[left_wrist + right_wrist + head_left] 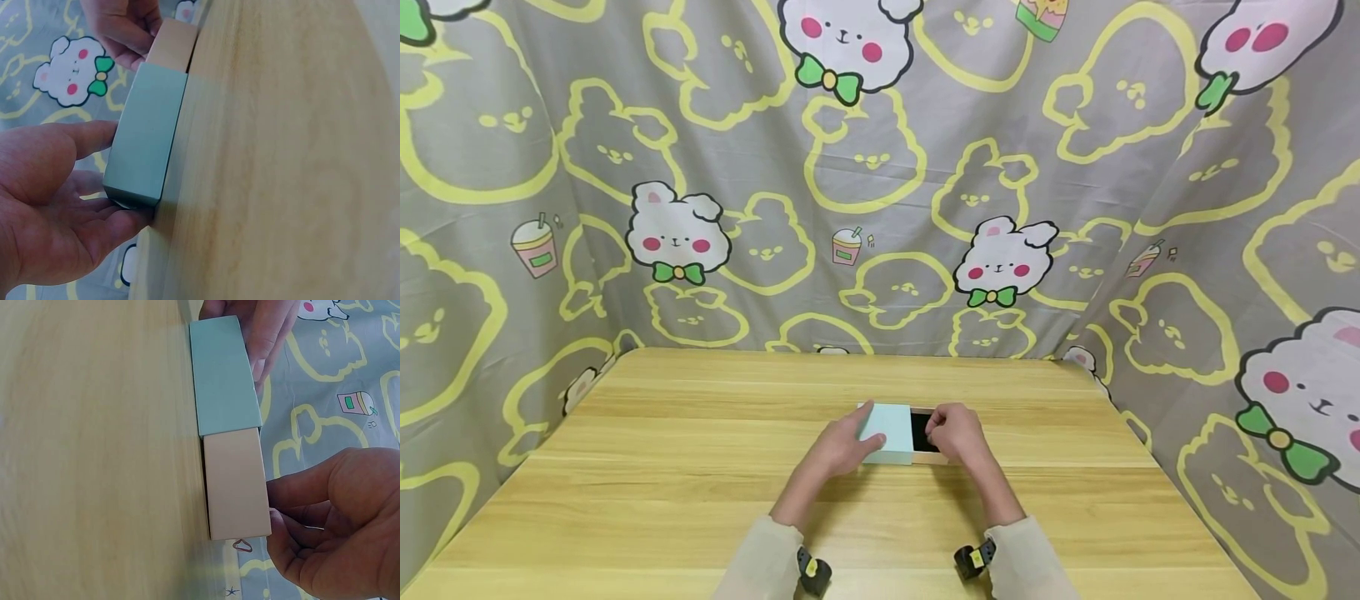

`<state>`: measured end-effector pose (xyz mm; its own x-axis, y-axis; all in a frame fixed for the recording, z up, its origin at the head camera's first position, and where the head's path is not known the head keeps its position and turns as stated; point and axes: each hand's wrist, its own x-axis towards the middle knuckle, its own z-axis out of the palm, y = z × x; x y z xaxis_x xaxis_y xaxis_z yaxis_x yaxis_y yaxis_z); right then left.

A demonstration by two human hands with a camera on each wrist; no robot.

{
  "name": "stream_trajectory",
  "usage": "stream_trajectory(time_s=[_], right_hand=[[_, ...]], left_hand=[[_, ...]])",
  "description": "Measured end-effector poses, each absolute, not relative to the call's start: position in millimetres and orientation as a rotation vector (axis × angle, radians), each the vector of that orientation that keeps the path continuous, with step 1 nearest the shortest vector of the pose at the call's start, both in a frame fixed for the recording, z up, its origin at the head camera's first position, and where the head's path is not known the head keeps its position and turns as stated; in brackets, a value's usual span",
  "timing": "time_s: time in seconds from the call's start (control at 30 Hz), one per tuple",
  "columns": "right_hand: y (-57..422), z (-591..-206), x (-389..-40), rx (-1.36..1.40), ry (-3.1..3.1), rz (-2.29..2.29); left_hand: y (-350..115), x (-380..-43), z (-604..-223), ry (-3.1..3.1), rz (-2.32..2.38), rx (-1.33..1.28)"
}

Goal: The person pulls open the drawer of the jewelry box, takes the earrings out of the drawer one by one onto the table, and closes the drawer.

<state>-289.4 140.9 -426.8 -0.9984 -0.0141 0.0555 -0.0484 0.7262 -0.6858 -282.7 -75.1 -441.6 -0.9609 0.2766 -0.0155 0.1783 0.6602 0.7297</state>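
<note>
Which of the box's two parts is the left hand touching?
The mint-green outer sleeve, under the left hand; the peach inner tray sticks out by the right hand.

Left hand [841, 442]: thumb [97, 135] spread from fingers [119, 230]; right hand [958, 429]: fingers [289, 547] curled; forearms [797, 496] angled inward.

The tabletop [647, 467] leaves passage outside both forearms [803, 490] and between them to the near side of the box [895, 427], while the left hand [841, 443] blocks its left end, the right hand [957, 432] its drawer [929, 458], and the patterned curtain [880, 287] the far edge.
</note>
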Motion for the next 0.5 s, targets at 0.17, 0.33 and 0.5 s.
stream_trajectory(time_s=[0.17, 0.33, 0.5], right_hand=[[141.0, -426.8, -289.3, 0.065, -2.86, 1.157], [141.3, -427.1, -290.0, 0.072, -2.854, 1.157], [141.2, -426.1, -289.0, 0.068, -2.864, 1.144]], left_hand=[[-74.7, -283.1, -442.3, 2.755, 1.185, 0.377], [-74.6, -283.0, -442.4, 2.755, 1.187, 0.375], [-74.7, -283.1, -442.6, 2.753, 1.191, 0.372]])
